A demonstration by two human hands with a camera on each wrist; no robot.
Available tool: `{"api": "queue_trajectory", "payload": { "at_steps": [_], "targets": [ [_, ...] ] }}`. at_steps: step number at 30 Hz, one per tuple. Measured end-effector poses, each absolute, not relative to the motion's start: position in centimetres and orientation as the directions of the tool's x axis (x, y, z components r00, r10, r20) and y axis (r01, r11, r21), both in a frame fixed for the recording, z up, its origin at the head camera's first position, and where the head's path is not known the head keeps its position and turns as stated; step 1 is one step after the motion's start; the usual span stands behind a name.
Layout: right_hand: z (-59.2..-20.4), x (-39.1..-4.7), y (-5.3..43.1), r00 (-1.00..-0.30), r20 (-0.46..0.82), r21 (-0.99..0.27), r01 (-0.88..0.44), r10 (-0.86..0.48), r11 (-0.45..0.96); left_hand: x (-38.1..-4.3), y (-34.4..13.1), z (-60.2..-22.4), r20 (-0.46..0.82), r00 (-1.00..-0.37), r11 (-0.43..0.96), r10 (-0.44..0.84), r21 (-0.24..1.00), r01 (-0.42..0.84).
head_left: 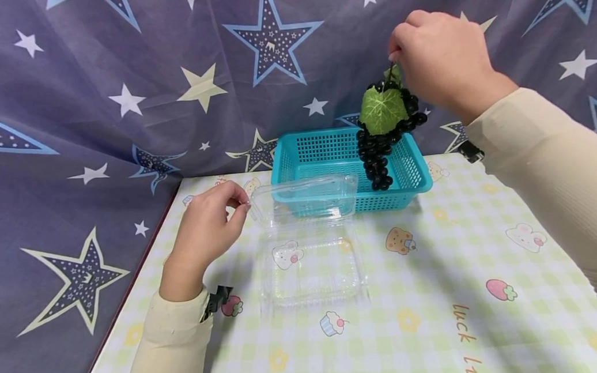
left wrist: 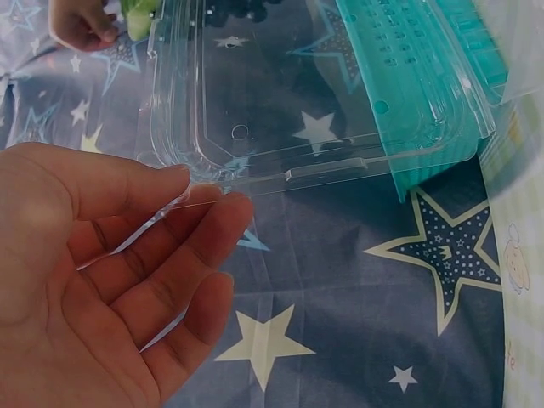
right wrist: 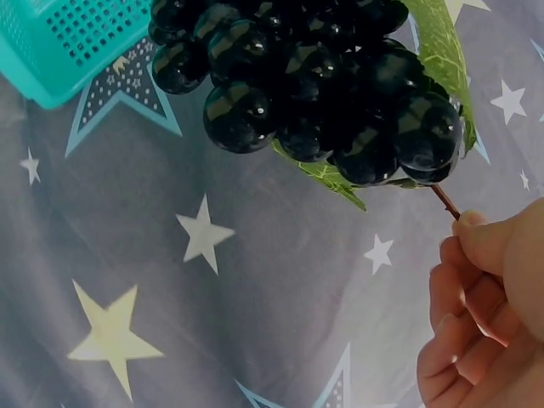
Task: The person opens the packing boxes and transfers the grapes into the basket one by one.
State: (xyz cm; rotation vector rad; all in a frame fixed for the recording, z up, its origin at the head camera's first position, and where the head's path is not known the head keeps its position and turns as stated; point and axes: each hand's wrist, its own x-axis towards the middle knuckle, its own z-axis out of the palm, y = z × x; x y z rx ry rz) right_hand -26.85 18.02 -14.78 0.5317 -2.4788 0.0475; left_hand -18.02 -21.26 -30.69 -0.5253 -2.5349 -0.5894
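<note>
By its stem, my right hand (head_left: 442,55) holds up a bunch of dark grapes (head_left: 377,146) with green leaves (head_left: 383,110). The bunch hangs in front of the right part of a turquoise basket (head_left: 419,169); the right wrist view shows the stem (right wrist: 444,201) pinched between thumb and fingers. My left hand (head_left: 210,224) pinches the left corner of the raised lid (head_left: 304,200) of a clear plastic clamshell box. The box's base (head_left: 312,272) lies flat on the table, and the lid stands up in front of the basket.
A checked tablecloth (head_left: 419,345) with printed cartoon figures covers the table. Behind the basket and along the left side hangs a dark cloth (head_left: 164,57) with stars. The basket stands near the table's back edge, close to the cloth.
</note>
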Motion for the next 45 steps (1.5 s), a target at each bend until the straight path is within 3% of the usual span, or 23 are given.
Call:
{"api": "queue_trajectory", "payload": {
  "at_steps": [6, 20, 32, 45],
  "targets": [
    [-16.2, -27.3, 17.6, -0.722, 0.576, 0.075, -0.42, -0.383, 0.904, -17.9, -21.2, -30.7, 0.526, -0.813, 0.835, 0.25, 0.307, 0.456],
    [-17.9, -26.9, 16.5, -0.756, 0.511, 0.079, -0.432, -0.409, 0.898, -17.9, -21.2, -30.6, 0.519, -0.819, 0.838, 0.246, 0.31, 0.448],
    [-20.2, -27.1, 15.2, -0.693, 0.561, 0.087, -0.494, -0.452, 0.865, -18.0, -21.2, -30.7, 0.533, -0.807, 0.837, 0.252, 0.299, 0.459],
    [-23.1, -28.0, 13.8, -0.71, 0.534, 0.056, -0.512, -0.459, 0.857, -17.9, -21.3, -30.6, 0.532, -0.808, 0.836, 0.255, 0.299, 0.461]
  ]
}}
